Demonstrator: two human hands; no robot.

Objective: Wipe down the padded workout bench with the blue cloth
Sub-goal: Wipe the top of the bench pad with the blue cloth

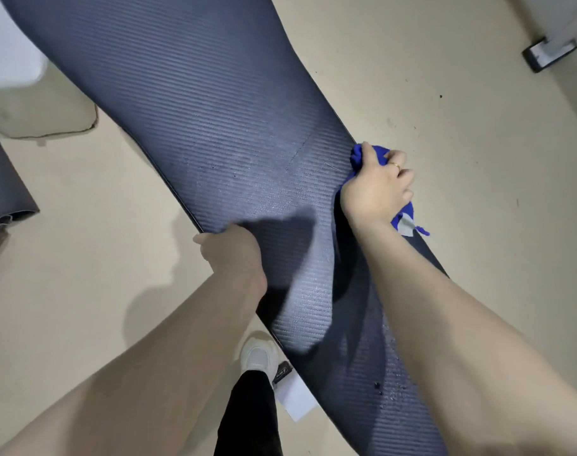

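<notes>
mostly dark ribbed bench (234,133), bunched blue cloth (362,156) at edge

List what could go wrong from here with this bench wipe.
1. The right hand holds the bunched blue cloth at the far edge of the bench; the wipe could slip off it.
2. Droplets sit on the near end, so that part may get missed.
3. The left hand grips the near edge and could shift if the pad is slick.

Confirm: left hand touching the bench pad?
Touching. Head view shows the left hand gripping the near edge of the bench pad, fingers curled over it, no gap visible.
</notes>
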